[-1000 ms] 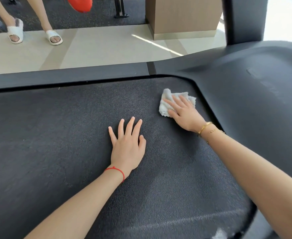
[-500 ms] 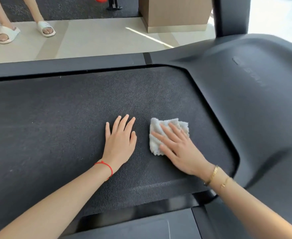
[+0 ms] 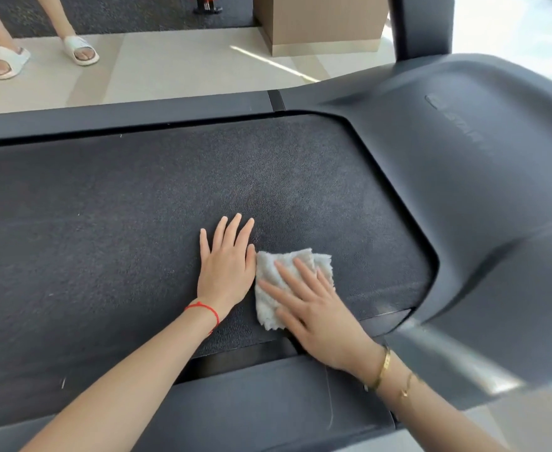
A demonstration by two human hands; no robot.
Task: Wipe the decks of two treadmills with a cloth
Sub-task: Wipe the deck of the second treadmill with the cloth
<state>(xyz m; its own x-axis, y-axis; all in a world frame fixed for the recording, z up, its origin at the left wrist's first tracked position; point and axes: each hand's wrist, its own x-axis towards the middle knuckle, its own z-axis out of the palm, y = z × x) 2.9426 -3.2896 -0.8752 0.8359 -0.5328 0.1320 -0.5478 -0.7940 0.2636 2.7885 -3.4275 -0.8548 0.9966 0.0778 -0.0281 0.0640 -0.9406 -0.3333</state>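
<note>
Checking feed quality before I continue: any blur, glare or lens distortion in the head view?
Head view: right hand and cloth are slightly motion-blurred; the handrail at lower right is smeared; daylight washes out the floor at top right; wide-angle bends the treadmill's far rail.

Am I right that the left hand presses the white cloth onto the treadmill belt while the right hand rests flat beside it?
Not quite: the hands are swapped. In the head view the right hand presses the white cloth onto the treadmill belt, while the left hand rests flat beside it.
</note>
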